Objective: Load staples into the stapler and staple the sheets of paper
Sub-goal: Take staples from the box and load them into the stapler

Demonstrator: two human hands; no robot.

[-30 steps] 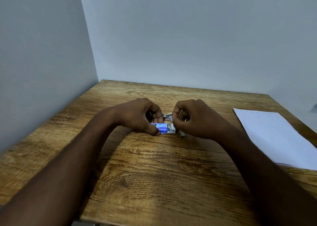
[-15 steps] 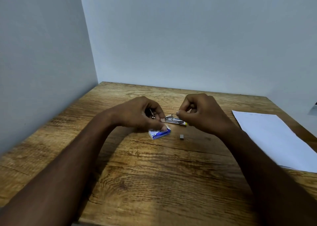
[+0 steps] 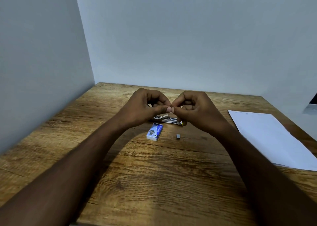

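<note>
My left hand [image 3: 147, 108] and my right hand [image 3: 193, 111] are raised above the table with thumbs and forefingers pinched together tip to tip. They pinch a tiny piece, apparently a staple strip [image 3: 171, 107], almost wholly hidden by the fingertips. Right below them the metal stapler [image 3: 165, 119] lies on the wooden table [image 3: 154, 174], partly covered by my hands. Just in front of the stapler lies a blue and white staple box [image 3: 154, 131]. To the right of the box sits a small grey block of staples [image 3: 178, 136]. White sheets of paper [image 3: 272, 140] lie at the table's right.
Pale walls close the table in at the left and the back. A grey and white object [image 3: 311, 105] shows at the right edge of the view, behind the paper. The table's front edge is near the bottom of the view.
Both hands rose from the table and their fingertips met above the stapler. The stapler, touched by both hands half a second ago, now lies on the table, and the box lies uncovered.
</note>
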